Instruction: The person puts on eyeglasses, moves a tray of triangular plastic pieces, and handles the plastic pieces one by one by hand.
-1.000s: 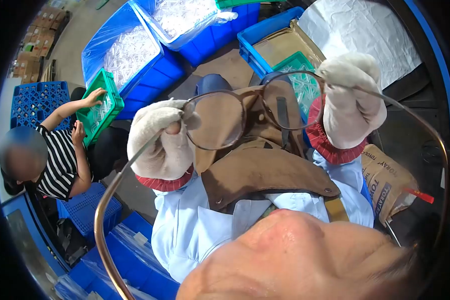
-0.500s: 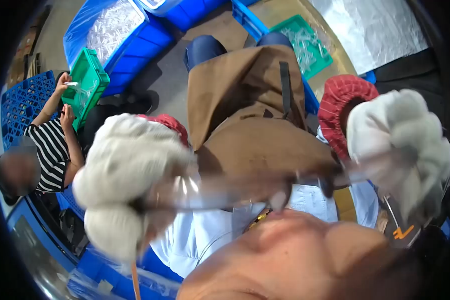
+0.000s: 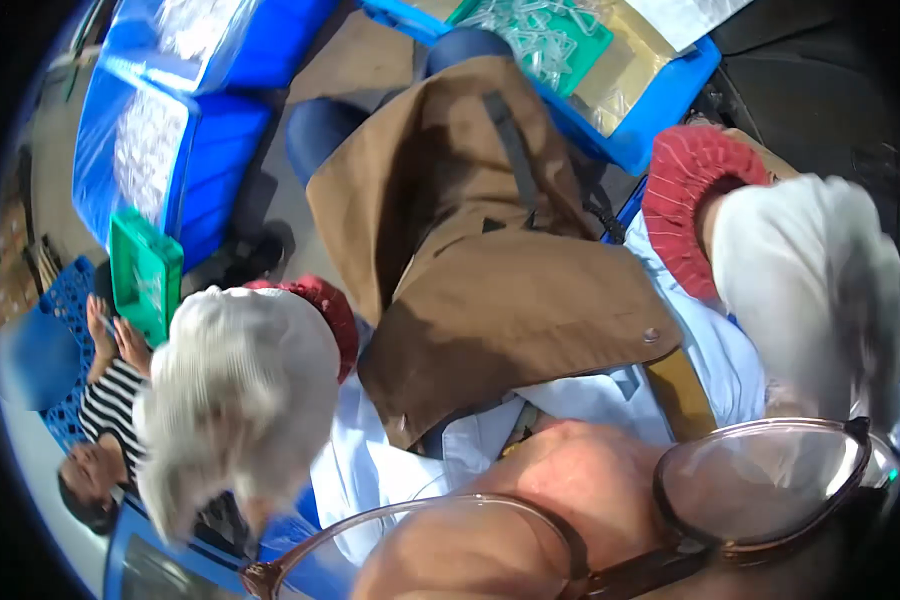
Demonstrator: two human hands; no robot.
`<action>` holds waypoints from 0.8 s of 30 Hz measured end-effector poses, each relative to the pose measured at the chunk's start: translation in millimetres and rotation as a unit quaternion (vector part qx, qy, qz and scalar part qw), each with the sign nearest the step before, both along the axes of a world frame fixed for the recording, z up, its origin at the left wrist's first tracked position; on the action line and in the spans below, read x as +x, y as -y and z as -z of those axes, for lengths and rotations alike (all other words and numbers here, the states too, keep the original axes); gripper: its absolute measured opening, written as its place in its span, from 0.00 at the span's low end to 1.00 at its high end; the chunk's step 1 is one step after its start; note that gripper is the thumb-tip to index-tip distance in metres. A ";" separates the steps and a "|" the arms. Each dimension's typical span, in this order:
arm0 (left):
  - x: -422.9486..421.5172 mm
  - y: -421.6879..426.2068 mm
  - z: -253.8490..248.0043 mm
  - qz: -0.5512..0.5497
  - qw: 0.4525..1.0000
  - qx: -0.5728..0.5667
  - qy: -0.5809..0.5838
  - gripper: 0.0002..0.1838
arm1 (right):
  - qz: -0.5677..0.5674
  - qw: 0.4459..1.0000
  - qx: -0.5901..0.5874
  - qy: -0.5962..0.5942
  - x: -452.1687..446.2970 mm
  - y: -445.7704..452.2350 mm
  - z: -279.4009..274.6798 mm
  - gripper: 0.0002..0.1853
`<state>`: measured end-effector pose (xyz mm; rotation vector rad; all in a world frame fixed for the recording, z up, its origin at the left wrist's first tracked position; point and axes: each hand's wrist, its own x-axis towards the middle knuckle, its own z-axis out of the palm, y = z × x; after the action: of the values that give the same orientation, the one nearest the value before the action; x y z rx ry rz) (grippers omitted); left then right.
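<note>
White knitted gloves (image 3: 290, 340) are covering our hands, and red striped cuffs (image 3: 685, 215) are circling the wrists. Our left-hand fingers are blurring as they are pointing down toward one end of the glasses (image 3: 705, 560); our right-hand fingers are reaching down near the other end. We are not managing to tell how far either hand is opening, or whether it is gripping the frame. The glasses are lying aslant across the bottom of the view, below both hands, lenses side by side.

Beyond, a brown apron (image 3: 515, 310) is covering our lap. Past our knees, a blue crate (image 3: 705, 70) is holding a green tray (image 3: 590, 60) of clear plastic pieces (image 3: 535, 40); a few more are lying outside the tray, near the crate's closest corner. Leftward, a co-worker (image 3: 115, 405) is holding both hands near the lower edge of another green tray (image 3: 177, 270), beside blue bins (image 3: 225, 130) containing similar pieces.
</note>
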<state>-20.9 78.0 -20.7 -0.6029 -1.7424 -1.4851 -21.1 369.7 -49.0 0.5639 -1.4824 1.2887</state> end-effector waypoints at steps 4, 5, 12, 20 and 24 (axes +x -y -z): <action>-50.0 -13.2 54.6 0.028 0.988 -0.051 0.140 0.14 | 0.114 0.991 -0.060 0.026 -27.8 -45.0 69.6 0.12; -62.3 -14.8 75.0 0.033 0.975 -0.076 0.208 0.14 | 0.236 0.956 0.050 0.165 -47.1 -61.7 93.2 0.11; -176.3 -23.0 217.8 0.034 0.814 -0.440 0.377 0.19 | 0.219 0.583 0.050 0.781 -167.7 -187.7 370.5 0.42; -367.9 -16.3 386.0 -0.045 0.720 -0.509 0.470 0.40 | 0.230 0.454 0.091 0.856 -268.0 -291.4 581.9 0.48; -393.0 -37.0 484.1 -0.154 0.772 -0.317 0.529 0.40 | 0.172 0.475 0.123 0.854 -302.7 -288.0 587.6 0.47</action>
<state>-413.9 115.0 -504.8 0.3596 -3.0794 -0.9738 -323.7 657.7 -636.6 -1.4294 -3.1041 1.0667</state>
